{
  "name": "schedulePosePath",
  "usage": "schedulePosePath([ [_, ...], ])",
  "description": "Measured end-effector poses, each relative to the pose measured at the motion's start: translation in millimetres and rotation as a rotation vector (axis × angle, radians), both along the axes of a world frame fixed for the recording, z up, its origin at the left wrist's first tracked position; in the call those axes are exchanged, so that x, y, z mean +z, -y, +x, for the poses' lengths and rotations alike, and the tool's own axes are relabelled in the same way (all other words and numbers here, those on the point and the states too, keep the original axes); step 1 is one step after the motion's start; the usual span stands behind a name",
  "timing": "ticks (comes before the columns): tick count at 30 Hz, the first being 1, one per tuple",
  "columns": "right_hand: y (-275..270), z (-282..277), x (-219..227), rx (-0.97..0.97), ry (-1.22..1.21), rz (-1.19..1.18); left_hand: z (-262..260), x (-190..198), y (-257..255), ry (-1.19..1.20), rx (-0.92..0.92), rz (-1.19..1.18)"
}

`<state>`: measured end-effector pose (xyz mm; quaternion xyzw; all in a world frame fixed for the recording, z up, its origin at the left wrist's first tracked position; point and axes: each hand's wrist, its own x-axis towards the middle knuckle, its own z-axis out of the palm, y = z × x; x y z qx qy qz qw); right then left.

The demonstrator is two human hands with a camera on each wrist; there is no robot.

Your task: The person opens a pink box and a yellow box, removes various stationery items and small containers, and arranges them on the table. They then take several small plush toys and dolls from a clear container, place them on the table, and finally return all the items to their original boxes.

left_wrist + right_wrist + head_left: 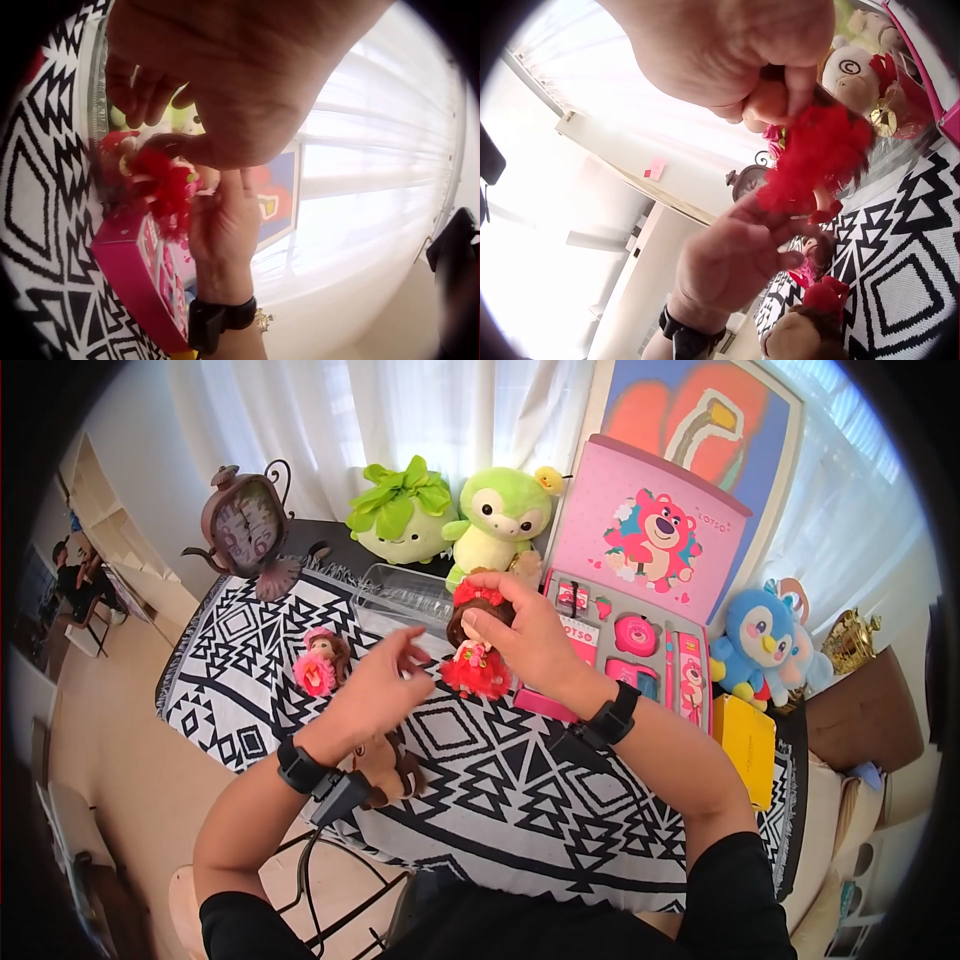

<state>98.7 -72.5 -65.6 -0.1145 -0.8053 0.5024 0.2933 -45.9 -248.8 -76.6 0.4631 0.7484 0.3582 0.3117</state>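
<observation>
A small doll (476,668) in a ruffled red dress, with brown hair and a red headpiece, is held upright above the patterned cloth. My right hand (530,645) grips it around the head and upper body, thumb in front. Just left of the doll is my left hand (372,688), its fingers loosely bent and holding nothing. From the right wrist view, the red skirt (817,157) hangs under the right hand, with the left hand (731,259) close below. Another doll (318,663), in pink, lies beyond the left hand. A brown plush toy (388,772) sits partly behind the left wrist.
A clear plastic box (405,592) lies behind the dolls. The pink gift box (590,480) stands with its lid raised at the right. Green plush toys (500,525) and a metal clock (245,525) line the back. A blue plush (757,635) and yellow box (745,745) sit far right.
</observation>
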Motion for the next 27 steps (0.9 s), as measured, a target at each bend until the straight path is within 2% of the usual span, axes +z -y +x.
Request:
schedulePosePath([
  [2, 3.5, -2.8, -3.5, 0.033, -0.012, 0.033, 0.4, 12.9, -7.0, 0.112, 0.049, 0.205],
  [3, 5.3, -4.3, -2.9, 0.037, -0.014, 0.036, 3.9, 18.3, -11.0, 0.152, -0.019, 0.22],
  [6, 8.3, -8.6, -3.7, 0.063, 0.007, 0.033, 8.0, 17.5, -20.5, 0.239, -0.093, 0.173],
  [10, 3.8, -18.9, 0.9, 0.077, -0.046, 0.053, -5.6, 12.5, -34.0, 0.256, -0.154, 0.241],
  [12, -1.9, -30.1, 6.9, 0.082, -0.055, 0.029, -15.2, 17.5, -42.4, 0.181, -0.151, 0.267],
  [14, -12.2, -46.5, 10.5, 0.129, -0.124, 0.061, -25.6, 34.5, -51.2, -0.059, -0.095, 0.234],
  [15, -18.2, -54.1, 14.1, 0.108, -0.18, 0.211, -38.2, 32.0, -58.4, -0.118, -0.104, 0.261],
  [16, -22.9, -59.8, 16.5, 0.108, -0.182, 0.213, -43.6, 35.5, -61.9, -0.038, -0.084, 0.312],
  [18, -32.0, -70.2, 20.2, 0.143, -0.063, 0.187, -50.6, 43.9, -67.6, -0.087, -0.011, 0.196],
  [20, -41.7, -82.9, 16.3, 0.147, -0.036, 0.195, -62.0, 25.9, -77.4, -0.111, 0.008, 0.241],
  [22, -46.5, -91.9, 12.9, 0.099, 0.161, 0.337, -71.9, 8.9, -88.0, -0.132, 0.029, 0.292],
  [24, -53.9, -101.1, -1.5, 0.078, 0.209, 0.381, -79.7, -2.5, -93.9, -0.165, 0.084, 0.186],
  [27, -63.7, -116.1, -19.1, 0.057, 0.309, 0.486, -88.3, -15.7, -102.7, -0.247, 0.056, 0.098],
])
